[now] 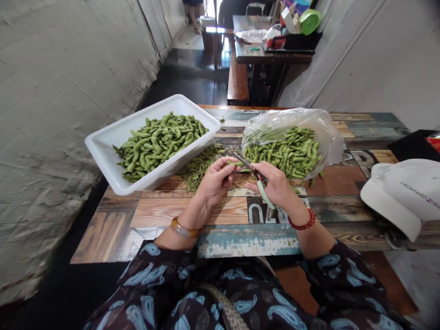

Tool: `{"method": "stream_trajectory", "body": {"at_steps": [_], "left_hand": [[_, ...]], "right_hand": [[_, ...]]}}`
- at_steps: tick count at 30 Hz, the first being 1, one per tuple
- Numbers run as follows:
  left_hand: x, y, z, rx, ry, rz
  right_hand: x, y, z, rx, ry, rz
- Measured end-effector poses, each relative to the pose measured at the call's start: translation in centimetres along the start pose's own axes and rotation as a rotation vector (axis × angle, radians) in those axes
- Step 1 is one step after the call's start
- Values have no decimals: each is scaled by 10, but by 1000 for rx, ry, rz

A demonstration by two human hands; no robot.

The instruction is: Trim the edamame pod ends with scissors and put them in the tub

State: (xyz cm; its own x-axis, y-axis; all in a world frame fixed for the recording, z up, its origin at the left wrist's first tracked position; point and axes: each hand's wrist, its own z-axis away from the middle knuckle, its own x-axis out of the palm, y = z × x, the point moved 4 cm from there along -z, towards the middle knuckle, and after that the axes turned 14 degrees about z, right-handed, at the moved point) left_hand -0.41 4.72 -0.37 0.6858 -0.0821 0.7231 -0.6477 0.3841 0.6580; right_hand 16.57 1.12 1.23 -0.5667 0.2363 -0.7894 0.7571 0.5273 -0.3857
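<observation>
A slim green bean pod (237, 163) sits pinched in the fingers of the bare left hand (218, 178), held above the wood-patchwork counter (165, 211) in the gap between the two hands. Its long axis runs roughly crosswise, with the left end tucked between thumb and forefinger and the free end pointing right, toward the other hand. The right hand (277, 181) is clasped around a pair of dark metal scissors with pale green handles (255, 171); its fingers wrap the handle end, and one handle hangs below the palm toward the wearer. The blades slant away and to the left, so they lie across the line of the pod, their tips close to the left fingertips. The left hand is thus the nearer to the pod, while the blades reach it from the right; whether they touch it, or how far they are parted, I cannot tell. Just beyond the hands lies a scatter of green-brown trimmings (195, 172), beside a white rectangular plastic tub (137, 120) of plump pods on the left; a clear plastic bag (330, 137) with more pods rests just beyond the right hand.
</observation>
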Motion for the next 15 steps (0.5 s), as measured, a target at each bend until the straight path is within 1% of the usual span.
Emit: {"method": "stream_trajectory", "body": {"at_steps": [2,4,7,9,10,12,15], "left_hand": [[-1,3,-1,12,11,23],[-2,7,-2,33,14,66],[-4,12,-5,30,-7,130],[-5,11,-9,19,-10,98],[-6,10,-11,28,-2,32],[-6,5,-15,94,-2,-221],[3,-4,-20,289,-73,-779]], "right_hand": [[-1,0,-1,23,-19,-5],[-4,1,-2,69,-12,-17],[-13,9,-3,179,60,-36],[-18,14,-3,254,102,-55],[-20,17,-2,279,112,-69],[-22,20,-1,304,118,-89],[-20,20,-1,294,107,-90]]}}
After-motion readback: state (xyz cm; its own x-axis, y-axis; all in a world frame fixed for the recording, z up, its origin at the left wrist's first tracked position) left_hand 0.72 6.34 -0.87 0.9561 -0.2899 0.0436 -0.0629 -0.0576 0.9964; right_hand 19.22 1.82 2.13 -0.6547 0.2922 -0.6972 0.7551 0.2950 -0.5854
